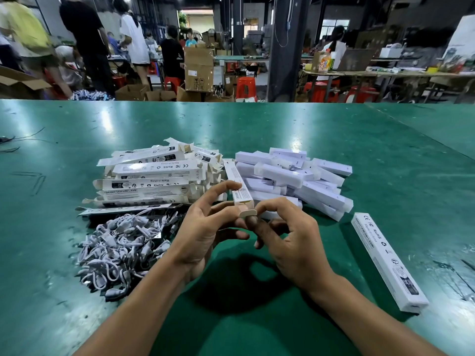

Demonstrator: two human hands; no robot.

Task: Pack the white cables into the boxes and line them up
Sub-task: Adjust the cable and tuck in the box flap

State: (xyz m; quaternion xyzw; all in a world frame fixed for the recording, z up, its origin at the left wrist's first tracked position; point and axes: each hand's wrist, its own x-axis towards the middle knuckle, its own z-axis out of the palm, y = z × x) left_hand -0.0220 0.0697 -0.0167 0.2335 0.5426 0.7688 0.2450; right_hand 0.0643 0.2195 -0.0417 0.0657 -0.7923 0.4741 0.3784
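Observation:
My left hand (205,227) grips a long white box (237,185) near its end, fingers curled round it. My right hand (288,235) pinches the open end flap (248,212) of that same box. The box points away from me over the green table (257,129). A heap of coiled white cables (120,247) lies to the left of my left hand. Behind the cables sits a pile of flat, empty boxes (154,176). A pile of white lamp units (295,178) lies behind my right hand. One closed box (388,260) lies alone at the right.
Thin black scraps (15,142) lie at the table's far left. Beyond the far edge are cardboard cartons (198,70), red stools (245,87), a dark pillar (284,47) and several people standing or sitting at other benches.

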